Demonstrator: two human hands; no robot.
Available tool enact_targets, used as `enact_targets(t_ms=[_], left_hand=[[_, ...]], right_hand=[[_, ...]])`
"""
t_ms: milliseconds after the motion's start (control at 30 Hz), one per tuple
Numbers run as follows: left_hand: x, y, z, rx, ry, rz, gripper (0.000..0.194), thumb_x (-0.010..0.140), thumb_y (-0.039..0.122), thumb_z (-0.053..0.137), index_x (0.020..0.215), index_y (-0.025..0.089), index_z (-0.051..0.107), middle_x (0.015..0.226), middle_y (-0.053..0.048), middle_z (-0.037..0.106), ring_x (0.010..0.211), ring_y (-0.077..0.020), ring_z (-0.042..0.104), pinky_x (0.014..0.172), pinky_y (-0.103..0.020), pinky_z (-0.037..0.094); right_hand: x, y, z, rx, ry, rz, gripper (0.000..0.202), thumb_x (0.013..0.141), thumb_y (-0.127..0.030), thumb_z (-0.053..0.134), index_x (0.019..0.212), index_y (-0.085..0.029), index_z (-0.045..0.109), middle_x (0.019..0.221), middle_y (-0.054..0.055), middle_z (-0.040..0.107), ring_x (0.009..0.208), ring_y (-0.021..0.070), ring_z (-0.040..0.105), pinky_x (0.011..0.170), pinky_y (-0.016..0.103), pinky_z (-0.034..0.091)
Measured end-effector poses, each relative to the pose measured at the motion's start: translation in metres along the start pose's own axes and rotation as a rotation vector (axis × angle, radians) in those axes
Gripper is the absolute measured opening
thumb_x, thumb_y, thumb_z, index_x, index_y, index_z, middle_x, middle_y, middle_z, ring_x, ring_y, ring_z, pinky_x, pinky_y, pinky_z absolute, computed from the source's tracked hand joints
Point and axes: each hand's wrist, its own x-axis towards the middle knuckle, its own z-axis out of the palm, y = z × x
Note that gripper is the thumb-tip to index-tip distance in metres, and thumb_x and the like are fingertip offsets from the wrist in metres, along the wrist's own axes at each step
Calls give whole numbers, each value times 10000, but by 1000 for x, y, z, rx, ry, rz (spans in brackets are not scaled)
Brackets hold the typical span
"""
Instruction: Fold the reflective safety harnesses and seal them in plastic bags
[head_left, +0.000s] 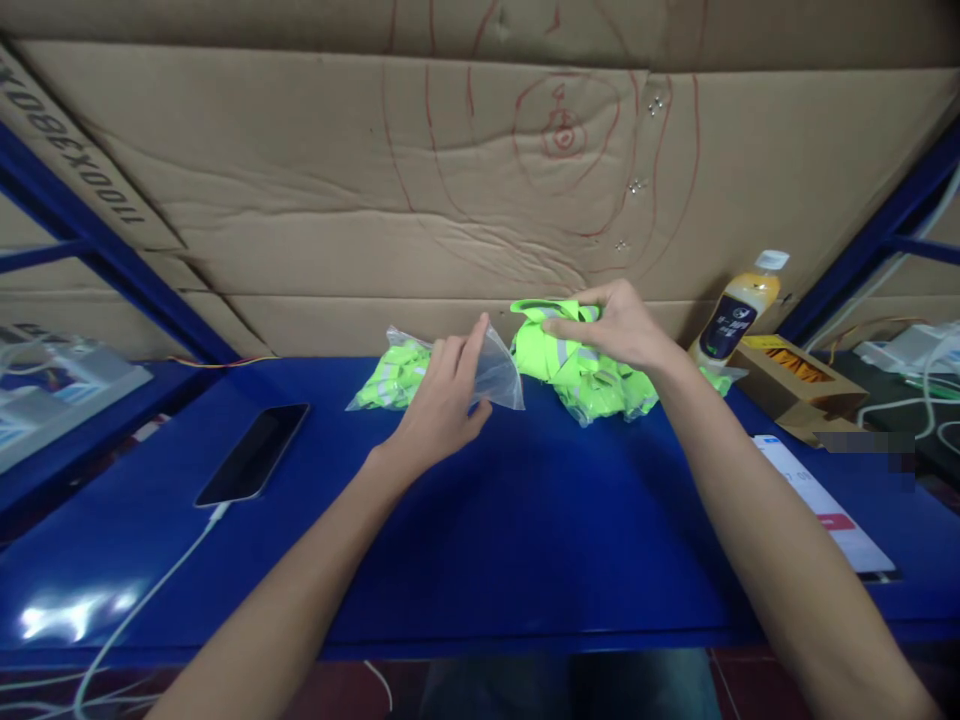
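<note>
Near the back of the blue table, a clear plastic bag [499,375] with a neon-yellow reflective bundle [399,375] inside lies under my left hand [448,392]. The fingers of that hand are stretched out over the bag, with the thumb apart. To the right, my right hand [619,325] pinches the top of a folded neon-yellow reflective strap [559,350]. That strap is above more bagged neon-yellow bundles [600,393], which rest on the table and are partly behind my right forearm.
A phone [253,455] on a white cable lies left on the blue table [540,540]. At the right are a juice bottle [731,315], an open cardboard box [799,385] and a lit phone [832,505]. A cardboard wall [300,180] stands behind.
</note>
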Motion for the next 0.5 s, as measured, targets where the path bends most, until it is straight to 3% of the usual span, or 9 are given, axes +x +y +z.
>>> enact_targets(t_ms=[200,367,500], left_hand=[[-3,2,-2,33,-5,31,1106,908,234,706,1763,153,10,1395,-222,502,1213,-376,500,1085,-578,470],[-2,5,-3,-33,-12,-17,1128,909,494,806,1760,227,115,1381,-194,522,1227,-390,519,1094,-608,466],[-4,3,1,-224,18,-151,1043,884,506,836,1704,231,253,1458,-195,541,1329,-398,534,1142,-614,453]], right_hand=[[-2,-9,5,-49,20,-65,496,784,-646,849,723,-157,792,575,-26,505,580,98,391,577,292,284],[-5,-17,12,-118,85,-260,352,837,-496,831,911,-154,873,741,11,738,694,148,586,685,292,385],[-11,-28,19,-127,75,-375,310,847,-452,833,983,-179,886,910,47,832,829,205,720,788,304,459]])
